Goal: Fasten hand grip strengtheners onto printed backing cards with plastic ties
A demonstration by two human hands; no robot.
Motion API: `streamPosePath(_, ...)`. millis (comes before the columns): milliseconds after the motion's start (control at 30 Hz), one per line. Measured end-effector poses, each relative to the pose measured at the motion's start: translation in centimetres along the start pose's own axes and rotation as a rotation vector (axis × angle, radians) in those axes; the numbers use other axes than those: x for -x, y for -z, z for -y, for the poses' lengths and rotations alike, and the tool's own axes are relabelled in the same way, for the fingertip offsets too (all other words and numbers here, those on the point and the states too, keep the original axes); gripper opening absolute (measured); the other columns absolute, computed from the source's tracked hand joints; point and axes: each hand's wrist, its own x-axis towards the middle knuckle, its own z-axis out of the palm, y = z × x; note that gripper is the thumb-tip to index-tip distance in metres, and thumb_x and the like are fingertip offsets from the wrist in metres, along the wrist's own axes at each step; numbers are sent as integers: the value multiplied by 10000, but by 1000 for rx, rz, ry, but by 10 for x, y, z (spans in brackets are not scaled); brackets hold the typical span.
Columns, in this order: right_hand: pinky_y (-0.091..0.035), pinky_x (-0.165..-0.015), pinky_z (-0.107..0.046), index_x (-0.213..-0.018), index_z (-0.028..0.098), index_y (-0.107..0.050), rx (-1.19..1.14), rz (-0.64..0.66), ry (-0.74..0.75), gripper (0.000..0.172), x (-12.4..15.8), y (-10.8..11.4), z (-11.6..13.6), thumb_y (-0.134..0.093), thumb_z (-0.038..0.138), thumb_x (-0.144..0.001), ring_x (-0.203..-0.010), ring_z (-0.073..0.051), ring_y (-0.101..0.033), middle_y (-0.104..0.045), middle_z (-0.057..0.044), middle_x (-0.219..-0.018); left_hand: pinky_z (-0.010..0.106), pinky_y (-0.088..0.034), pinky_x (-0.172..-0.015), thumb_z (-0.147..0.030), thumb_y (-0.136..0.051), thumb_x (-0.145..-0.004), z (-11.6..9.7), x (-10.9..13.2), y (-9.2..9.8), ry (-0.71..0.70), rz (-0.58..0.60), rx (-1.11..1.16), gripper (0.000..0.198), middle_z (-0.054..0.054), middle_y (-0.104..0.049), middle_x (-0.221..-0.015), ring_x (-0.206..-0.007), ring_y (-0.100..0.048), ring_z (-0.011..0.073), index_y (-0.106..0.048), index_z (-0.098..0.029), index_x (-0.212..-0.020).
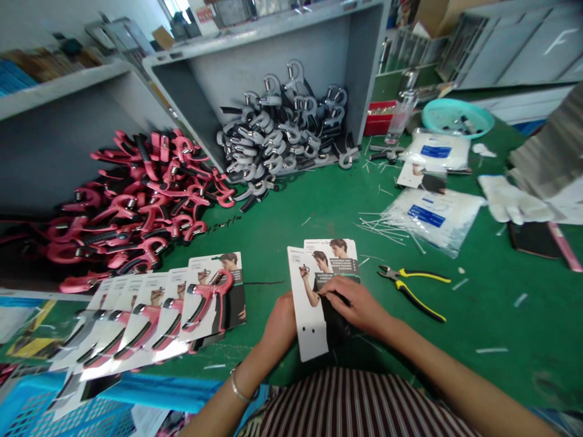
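My left hand (281, 320) holds a printed backing card (308, 331) tilted up above the green table, its fingers hidden behind the card. Two small punched holes show near the card's lower end. My right hand (355, 303) is closed at the front of this card, thumb and fingertips pressed together; whatever they pinch is too small to make out. Just behind lie more backing cards (350, 247). To the right rest yellow-and-black cutting pliers (413, 285). At left, a row of cards with hand grippers (210, 297) on them overlaps along the table edge.
Red hand grippers (155, 194) spill from a grey bin at left; grey hand grippers (277, 133) fill another bin (268, 24). Loose white cable ties (382, 226) and bags of ties (435, 215) lie at right. A blue basket (100, 413) stands below the front edge.
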Motion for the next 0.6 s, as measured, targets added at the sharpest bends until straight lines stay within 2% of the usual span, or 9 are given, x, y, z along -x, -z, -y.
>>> streamPosePath(67, -465, -855, -347, -1016, 248, -638, -14, -8, -9, 188, 0, -1, -1, -456, 227, -971, -937, -210, -611, -669, -57, -974, 249, -473, -673, -99, -567, -772, 0, 1, 0, -3, -11, 20, 165, 53, -702, -759, -677, -601, 168, -721, -144, -731)
streamPosePath(233, -471, -849, -344, -1021, 248, -637, -36, -36, -40, 173, 1, 0, -5, -475, 223, -967, -934, -207, -617, -670, -54, -977, 286, -496, -803, -147, -572, -820, -4, 4, 5, -131, 10, 49, 187, 59, -709, -895, -816, -638, 190, -705, -169, -689)
streamPosePath(367, -474, -855, -349, -1034, 254, -636, -23, -41, -43, 180, 1, 0, -5, -470, 221, -971, -935, -207, -618, -672, -50, -986, 298, -496, -826, -154, -570, -830, -3, 3, 6, -154, 26, 32, 168, 65, -712, -927, -849, -642, 200, -716, -177, -749)
streamPosePath(467, -475, -877, -354, -1078, 254, -623, 26, 12, 13, 222, 0, 0, 0, -425, 207, -988, -970, -209, -604, -659, -64, -1014, 310, -493, -830, -155, -576, -816, -2, 3, 4, -79, -55, 49, 154, 67, -704, -940, -855, -639, 205, -701, -169, -905)
streamPosePath(533, -469, -913, -361, -1105, 243, -609, 80, 67, 39, 237, -1, 0, 5, -404, 199, -995, -1011, -212, -585, -641, -78, -1050, 322, -488, -860, -169, -612, -790, -4, 4, 4, -13, -114, 119, 293, 73, -697, -1018, -909, -637, 214, -644, -166, -1082)
streamPosePath(600, -465, -931, -369, -1093, 222, -602, 151, 109, 19, 207, -2, 1, 11, -422, 209, -992, -1026, -217, -572, -623, -87, -1060, 317, -490, -871, -223, -632, -798, -7, 5, 7, 42, -107, 283, 442, 80, -684, -1114, -980, -633, 222, -558, -174, -1231)
